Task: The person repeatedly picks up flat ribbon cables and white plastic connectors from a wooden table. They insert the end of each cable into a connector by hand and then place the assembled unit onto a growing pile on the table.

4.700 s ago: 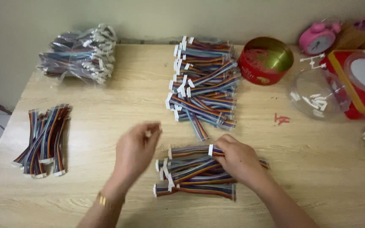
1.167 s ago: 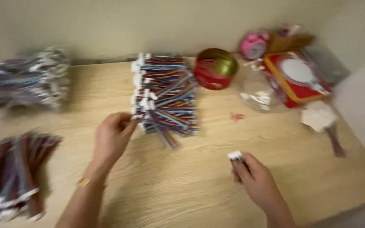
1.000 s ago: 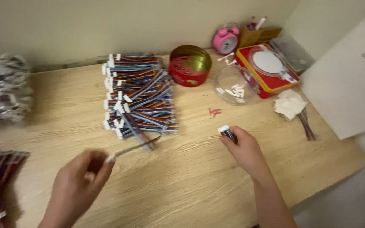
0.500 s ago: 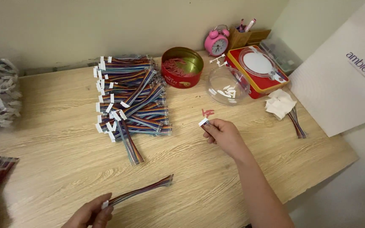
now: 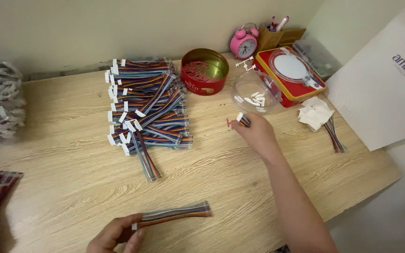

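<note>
Since half a second ago the right hand (image 5: 258, 133) has slid a little further up the wooden table (image 5: 71, 173), toward the clear plastic bowl (image 5: 254, 91); the left hand has hardly shifted. The right hand pinches a short cable end with a white connector (image 5: 241, 117) between fingers and thumb, just beside a small red clip (image 5: 231, 123) lying on the wood. The bowl sits at about twelve o'clock from this hand, close but apart, so the right hand is much the nearer one to it. The left hand (image 5: 116, 233), at the bottom edge, grips one end of a rainbow ribbon cable (image 5: 176, 214), whose long axis runs out toward three o'clock, flat on the table. Beyond, at eleven o'clock from the left hand, lies the cable stack (image 5: 146, 107); a red tin (image 5: 205, 71) and a pink alarm clock (image 5: 244, 43) stand farther back.
</note>
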